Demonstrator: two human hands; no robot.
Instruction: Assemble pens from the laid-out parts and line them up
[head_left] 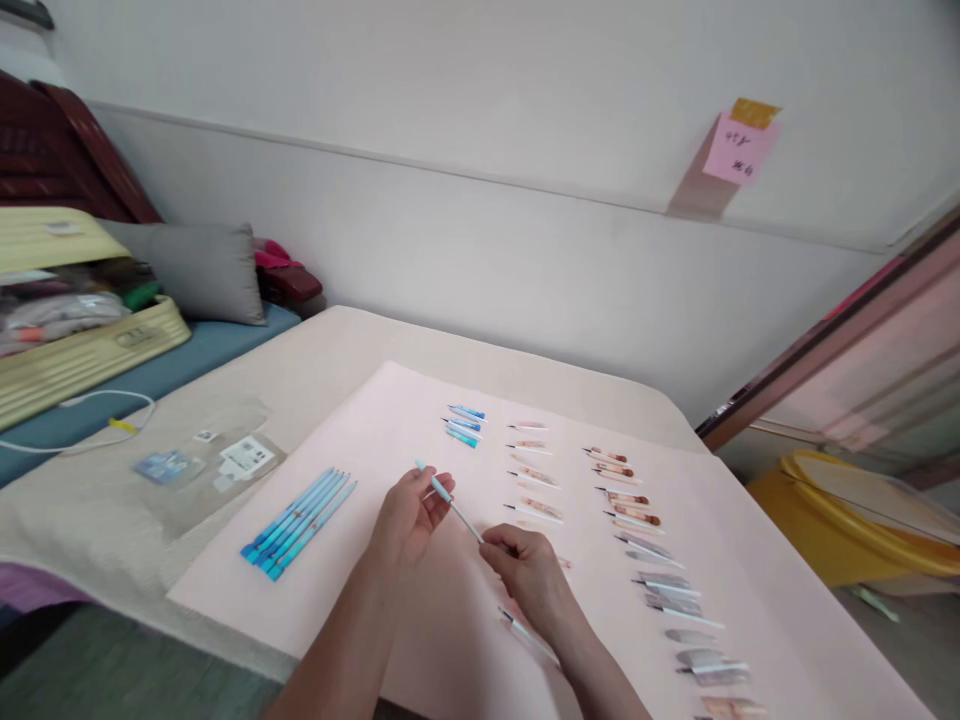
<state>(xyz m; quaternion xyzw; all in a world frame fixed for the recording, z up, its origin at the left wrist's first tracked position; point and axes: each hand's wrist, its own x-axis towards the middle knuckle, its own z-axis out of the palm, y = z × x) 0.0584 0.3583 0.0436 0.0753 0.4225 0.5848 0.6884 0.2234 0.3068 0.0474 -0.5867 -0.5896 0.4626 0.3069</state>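
My left hand is closed in a pinch around a light blue pen barrel, which lies slantwise above the pink sheet. From the barrel's lower end runs a thin white refill, its far end gripped between the fingers of my right hand. Whether the refill sits inside the barrel or only meets its end, I cannot tell. A white refill with a dark tip lies under my right forearm. Beyond my hands are several blue barrels and refills. Left of them, several blue pens lie side by side.
Columns of pink barrels with refills, then brown and grey ones, cover the sheet's right side. Clear plastic packaging lies on the left. A yellow tub stands beyond the right edge; a grey cushion is at back left.
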